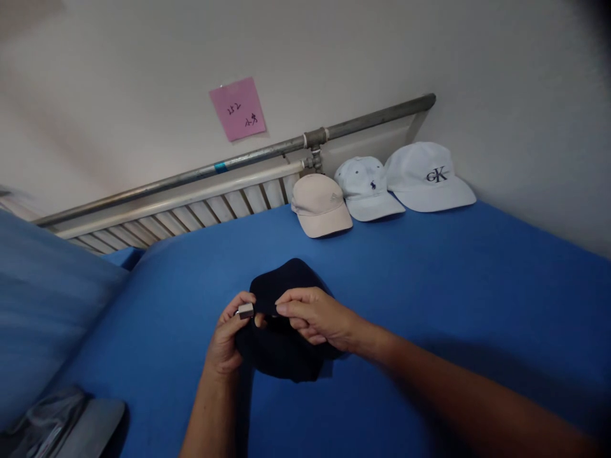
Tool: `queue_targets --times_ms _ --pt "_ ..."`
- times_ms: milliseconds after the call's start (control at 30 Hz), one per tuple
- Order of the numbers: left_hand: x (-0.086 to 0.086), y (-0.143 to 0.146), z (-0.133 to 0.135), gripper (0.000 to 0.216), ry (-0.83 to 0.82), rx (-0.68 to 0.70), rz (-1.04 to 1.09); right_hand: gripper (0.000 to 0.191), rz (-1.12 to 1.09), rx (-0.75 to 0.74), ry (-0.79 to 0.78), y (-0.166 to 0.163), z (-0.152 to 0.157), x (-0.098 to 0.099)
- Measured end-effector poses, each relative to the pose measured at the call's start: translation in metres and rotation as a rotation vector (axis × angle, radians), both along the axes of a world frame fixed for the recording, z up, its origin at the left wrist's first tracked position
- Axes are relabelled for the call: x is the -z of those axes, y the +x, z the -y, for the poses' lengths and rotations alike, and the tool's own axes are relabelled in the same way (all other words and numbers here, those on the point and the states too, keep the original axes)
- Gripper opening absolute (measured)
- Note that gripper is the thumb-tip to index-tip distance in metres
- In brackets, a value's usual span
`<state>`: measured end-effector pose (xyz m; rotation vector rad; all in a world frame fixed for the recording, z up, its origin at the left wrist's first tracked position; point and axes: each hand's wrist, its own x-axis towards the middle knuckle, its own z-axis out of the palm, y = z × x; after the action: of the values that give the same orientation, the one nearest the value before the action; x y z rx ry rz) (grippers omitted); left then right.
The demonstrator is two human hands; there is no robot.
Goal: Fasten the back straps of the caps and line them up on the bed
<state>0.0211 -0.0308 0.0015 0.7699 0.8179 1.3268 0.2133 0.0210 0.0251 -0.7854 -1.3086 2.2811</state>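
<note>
Navy cloth is bunching under both hands right now: the navy cap (286, 350) is sitting on the blue bed (429, 286), close in front of the person. The left hand (228, 340) is pinching the small metal buckle (245, 311) between thumb and forefinger, and the right hand (317, 318) is clamping its fingertips on the cap's edge just beside it. By the look of it, the cap is light and floppy, so the crown is likely collapsing under any squeeze; the hard buckle and the band beside it are looking like the surest grip. Along the wall, a beige cap (319, 203), a pale blue cap (367, 187) and a white cap (427, 175) are sitting in a row
</note>
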Motion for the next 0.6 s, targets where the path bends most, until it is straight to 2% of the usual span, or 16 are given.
queue_targets --times_ms 600 --pt "0.0035 -0.0012 -0.0006 0.026 0.002 0.035 -0.084 0.011 0.04 -0.067 -0.015 -0.0013 -0.0003 0.0035"
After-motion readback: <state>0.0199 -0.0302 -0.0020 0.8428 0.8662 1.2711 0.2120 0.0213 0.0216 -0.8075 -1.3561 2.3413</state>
